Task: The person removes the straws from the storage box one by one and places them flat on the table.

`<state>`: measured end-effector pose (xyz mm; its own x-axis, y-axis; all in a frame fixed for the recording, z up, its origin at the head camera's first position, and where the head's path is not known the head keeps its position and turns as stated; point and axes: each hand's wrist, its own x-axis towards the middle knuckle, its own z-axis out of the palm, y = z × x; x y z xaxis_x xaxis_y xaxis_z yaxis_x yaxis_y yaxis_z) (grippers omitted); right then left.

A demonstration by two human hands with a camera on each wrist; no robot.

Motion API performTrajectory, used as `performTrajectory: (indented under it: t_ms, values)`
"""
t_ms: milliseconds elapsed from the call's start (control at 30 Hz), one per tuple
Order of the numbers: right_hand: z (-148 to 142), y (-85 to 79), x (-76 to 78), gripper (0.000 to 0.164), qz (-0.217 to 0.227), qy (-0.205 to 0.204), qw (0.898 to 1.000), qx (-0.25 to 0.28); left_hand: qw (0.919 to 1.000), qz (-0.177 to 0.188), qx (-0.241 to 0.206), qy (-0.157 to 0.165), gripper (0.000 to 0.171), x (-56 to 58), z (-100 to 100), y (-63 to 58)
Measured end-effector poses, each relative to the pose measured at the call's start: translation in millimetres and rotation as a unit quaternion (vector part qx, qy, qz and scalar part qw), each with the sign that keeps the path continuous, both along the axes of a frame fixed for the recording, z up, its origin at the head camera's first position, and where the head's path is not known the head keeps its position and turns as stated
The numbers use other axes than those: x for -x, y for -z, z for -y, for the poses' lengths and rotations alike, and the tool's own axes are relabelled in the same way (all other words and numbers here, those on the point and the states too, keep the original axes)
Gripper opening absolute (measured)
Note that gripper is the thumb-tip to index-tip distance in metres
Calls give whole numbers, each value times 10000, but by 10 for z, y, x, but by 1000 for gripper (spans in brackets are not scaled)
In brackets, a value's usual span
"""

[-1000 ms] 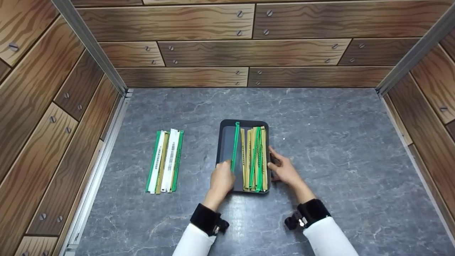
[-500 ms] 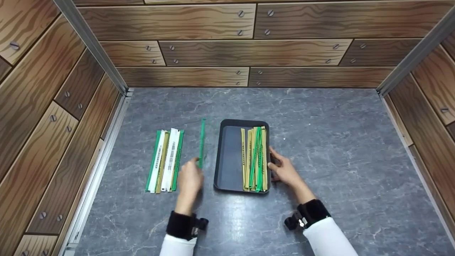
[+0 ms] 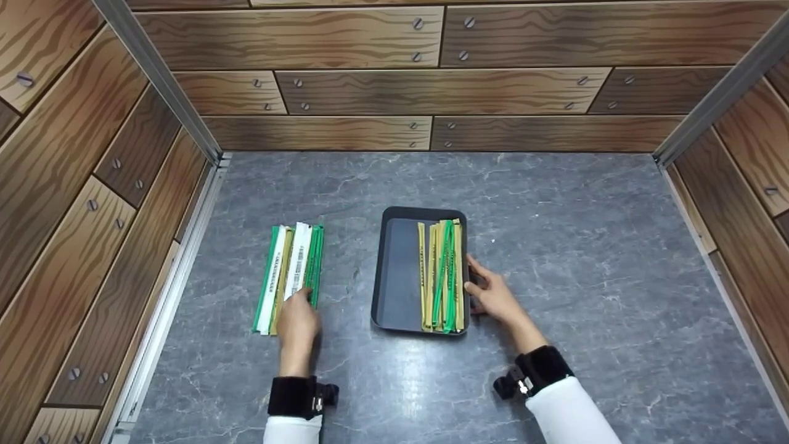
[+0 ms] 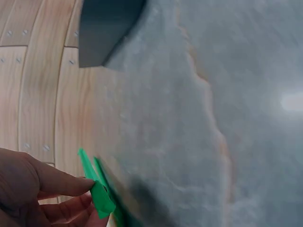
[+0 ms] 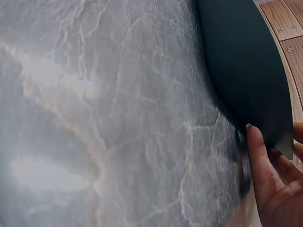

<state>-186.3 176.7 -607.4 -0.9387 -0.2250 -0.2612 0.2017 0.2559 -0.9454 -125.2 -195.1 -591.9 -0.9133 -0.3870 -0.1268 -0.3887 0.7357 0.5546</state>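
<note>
My left hand (image 3: 298, 322) is over the right end of a row of long thin wrapped sticks on the table, in green, white and tan. In the left wrist view its thumb and fingers pinch the end of a green wrapped stick (image 4: 101, 197), beside another green one. The hand hides the near ends of several sticks. Right of the row lies a dark tray (image 3: 397, 277), with tan sticks (image 3: 433, 271) and green sticks (image 3: 450, 277) along its right side. My right hand (image 3: 495, 300) holds the tray's right edge, fingers and thumb against its wall.
A grey marbled tabletop (image 3: 585, 246) surrounds the tray and the row. Wood-patterned walls (image 3: 345, 92) stand at the back and both sides, with metal rails (image 3: 179, 296) along the corners.
My left hand has carried the green stick leftward out of the tray, across the table to the right end of the row. The right hand stays at the tray.
</note>
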Motion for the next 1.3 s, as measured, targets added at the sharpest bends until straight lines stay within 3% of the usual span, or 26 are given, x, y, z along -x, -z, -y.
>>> performTrajectory:
  t_ms: [367, 700, 900, 1000, 1100, 1300]
  values:
    - [10, 8, 3, 67, 85, 8, 9999, 61, 9989, -285, 293, -217, 31, -3, 33, 42]
    - [-8, 5, 8, 67, -320, -60, 9987, -384, 9972, -575, 430, -229, 27, 33, 35, 66]
    - [-1, -18, -4, 66, -189, -67, 9997, -140, 9949, -818, 549, -226, 27, 32, -12, 28]
    - [1, -27, -8, 66, -67, -40, 10000, -13, 9944, -979, 390, -69, 27, 31, -119, -43]
    - [0, -25, -7, 67, -84, -32, 9999, -144, 9911, -1293, 109, 288, 29, 42, -306, -114]
    - [4, -1, -4, 65, 75, 7, 10000, 40, 9692, -2087, -716, 1091, 52, 70, -841, -215]
